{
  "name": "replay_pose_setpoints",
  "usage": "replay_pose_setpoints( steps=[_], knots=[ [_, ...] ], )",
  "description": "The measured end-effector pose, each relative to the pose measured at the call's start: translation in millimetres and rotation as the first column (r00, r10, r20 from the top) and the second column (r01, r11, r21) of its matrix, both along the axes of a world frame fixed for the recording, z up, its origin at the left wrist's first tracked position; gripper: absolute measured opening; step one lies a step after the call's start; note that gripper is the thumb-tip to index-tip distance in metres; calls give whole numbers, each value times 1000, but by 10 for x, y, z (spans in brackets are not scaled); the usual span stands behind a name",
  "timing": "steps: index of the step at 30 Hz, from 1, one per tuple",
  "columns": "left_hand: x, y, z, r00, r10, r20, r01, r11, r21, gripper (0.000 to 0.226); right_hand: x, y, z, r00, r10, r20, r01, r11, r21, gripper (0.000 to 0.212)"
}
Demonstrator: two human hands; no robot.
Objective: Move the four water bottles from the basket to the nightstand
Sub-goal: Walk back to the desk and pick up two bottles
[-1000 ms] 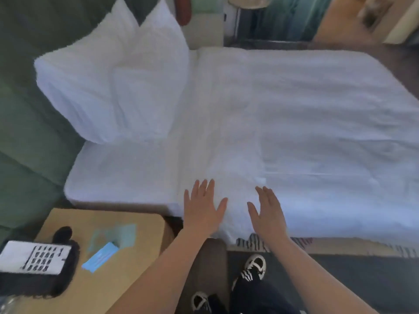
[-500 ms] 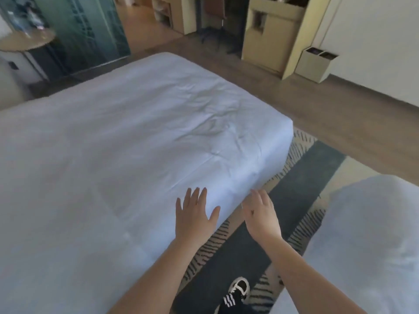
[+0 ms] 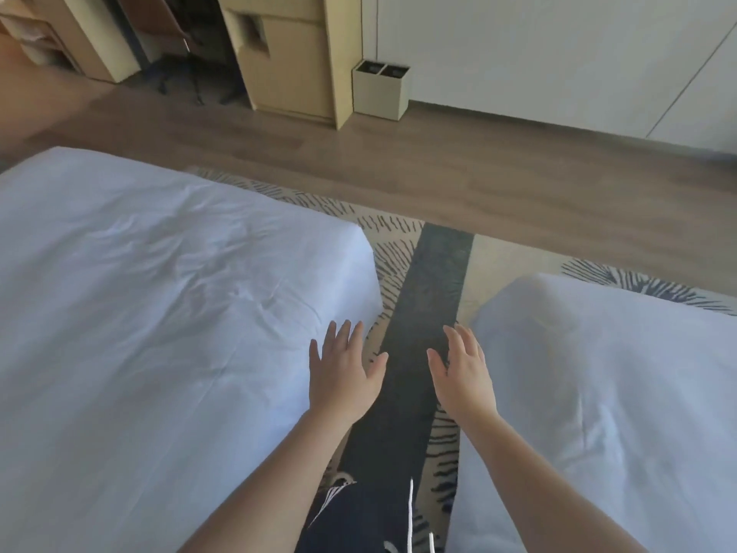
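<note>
Underfoot I see a patterned rug (image 3: 402, 249) with a dark stripe (image 3: 430, 297) running away from me between two white beds. My dark trousers (image 3: 359, 516) show at the bottom edge. Just ahead both forearms reach out. On the left hand (image 3: 343, 377) the grip is spread apart, fingers straight and fanned, holding nothing, hanging over the edge of the left bed (image 3: 151, 333). On the right hand (image 3: 464, 377) the grip is likewise loose and apart, empty, just beside the corner of the right bed (image 3: 606, 393) (whether either hand touches the sheets I cannot tell). Both hands sit near each other above the stripe, palms down.

Beyond the rug lies wood flooring (image 3: 438, 161). Farther off stand a tan cabinet (image 3: 295, 61), a small beige two-slot bin (image 3: 381, 89) beside it, and a pale wall (image 3: 558, 53). As for the water bottles, the basket and the nightstand, I can see none of them from this angle.
</note>
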State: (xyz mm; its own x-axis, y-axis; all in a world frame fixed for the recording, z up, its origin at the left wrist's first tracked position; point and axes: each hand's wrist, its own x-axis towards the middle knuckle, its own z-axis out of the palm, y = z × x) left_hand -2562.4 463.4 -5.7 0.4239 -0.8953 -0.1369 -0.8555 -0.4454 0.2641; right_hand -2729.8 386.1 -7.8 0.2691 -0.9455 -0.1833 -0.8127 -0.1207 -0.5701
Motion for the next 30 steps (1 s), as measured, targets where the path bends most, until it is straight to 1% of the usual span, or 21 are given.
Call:
replay_pose_setpoints(
  steps=[5,9,14,18,24,30],
  knots=[
    [199,-955,-106,997,-75,-28,75,997,-6,73,87,-778,-126,997,-81,-9,81,997,8,55],
    [568,-1903,-170,995,-94,-30,93,996,-17,75,394,-1666,-203,994,-105,-24,105,994,-9,57],
    [1230,-3087,-85,996,-90,-26,90,996,-20,75,1011,-2946,-64,995,-84,-50,82,996,-35,58],
    [1682,-3937,14,994,-83,-65,81,996,-34,72,1432,-3860,85,996,-67,-66,63,996,-71,58],
    [2187,-4996,61,993,-25,-116,19,999,-50,70,1911,-4926,81,995,-23,-98,17,998,-63,58],
    [2802,-6087,-98,986,132,-98,-138,989,-48,71,2580,-6317,-35,988,115,-100,-123,990,-75,55]
  ],
)
